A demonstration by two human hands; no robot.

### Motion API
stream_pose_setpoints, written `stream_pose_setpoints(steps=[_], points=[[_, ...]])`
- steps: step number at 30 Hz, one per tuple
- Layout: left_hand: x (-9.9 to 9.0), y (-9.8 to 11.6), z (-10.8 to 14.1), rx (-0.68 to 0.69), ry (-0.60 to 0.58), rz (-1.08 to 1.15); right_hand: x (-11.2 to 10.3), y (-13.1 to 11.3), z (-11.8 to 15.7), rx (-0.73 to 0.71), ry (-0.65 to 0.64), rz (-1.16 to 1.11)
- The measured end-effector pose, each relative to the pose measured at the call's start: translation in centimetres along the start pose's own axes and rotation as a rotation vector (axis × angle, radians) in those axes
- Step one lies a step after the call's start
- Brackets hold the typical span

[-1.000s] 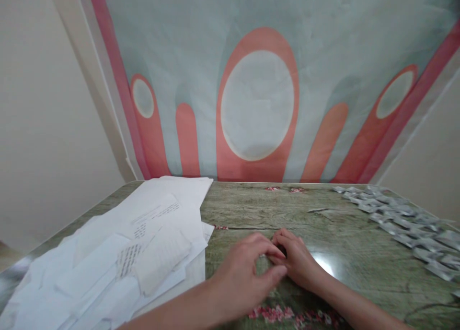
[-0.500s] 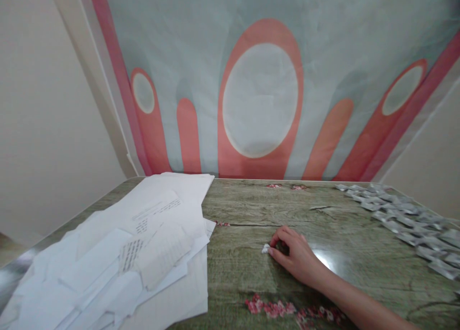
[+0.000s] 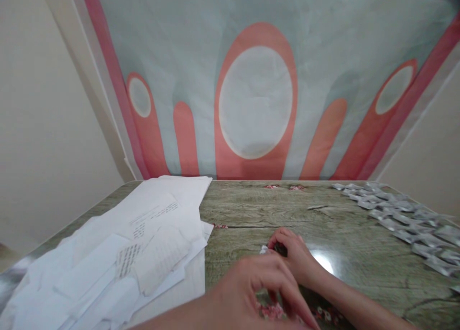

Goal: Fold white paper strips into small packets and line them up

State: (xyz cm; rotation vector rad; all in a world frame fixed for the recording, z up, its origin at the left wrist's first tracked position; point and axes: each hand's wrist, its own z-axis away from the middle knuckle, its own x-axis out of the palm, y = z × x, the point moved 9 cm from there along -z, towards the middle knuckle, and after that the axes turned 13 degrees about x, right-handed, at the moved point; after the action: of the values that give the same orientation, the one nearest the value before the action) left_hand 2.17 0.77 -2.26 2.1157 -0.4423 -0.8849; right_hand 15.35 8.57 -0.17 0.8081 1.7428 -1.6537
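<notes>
White scrap [image 3: 263, 249], axis too small to read, sits at the counter [image 3: 244, 203] just left of our right hand [image 3: 297, 257], apparently pinching it — our left hand [image 3: 247, 286] curls nearer us, fingertips cropped, hold untellable.

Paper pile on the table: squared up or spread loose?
Spread loose. In the paper pile, sheets overlap at different angles and their edges stick out unevenly.
</notes>
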Motion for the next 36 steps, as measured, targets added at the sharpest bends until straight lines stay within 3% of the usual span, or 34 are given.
stream_pose_setpoints(steps=[3, 6, 11, 16, 21, 30, 36], points=[[-4.4, 0.7, -6.2, -0.173, 0.004, -0.311, 0.0, -0.2, 0.2, -0.018, -0.009, -0.003], [-6.4, 0.1, -7.8, -0.293, 0.015, -0.528, -0.1, -0.3, 0.4, -0.032, -0.017, -0.016], [-5.7, -1.7, -6.7, -0.27, 0.001, -0.623, -0.1, -0.6, 0.7, -0.071, -0.011, -0.065], [-5.6, -1.9, -6.6, -0.243, 0.03, -0.575, -0.1, -1.2, 1.3, -0.143, -0.009, -0.166], [-6.1, -3.0, -6.2, -0.278, 0.164, -0.397, -0.5, -1.8, 1.8, -0.183, 0.02, -0.209], [-5.5, -3.7, -6.7, -0.333, 0.221, -0.028, -0.9, -2.0, 1.8, -0.183, 0.024, -0.248], [-5.9, -3.4, -6.6, -0.347, 0.266, -0.044, -1.0, -2.3, 1.9, -0.186, -0.002, -0.326]])
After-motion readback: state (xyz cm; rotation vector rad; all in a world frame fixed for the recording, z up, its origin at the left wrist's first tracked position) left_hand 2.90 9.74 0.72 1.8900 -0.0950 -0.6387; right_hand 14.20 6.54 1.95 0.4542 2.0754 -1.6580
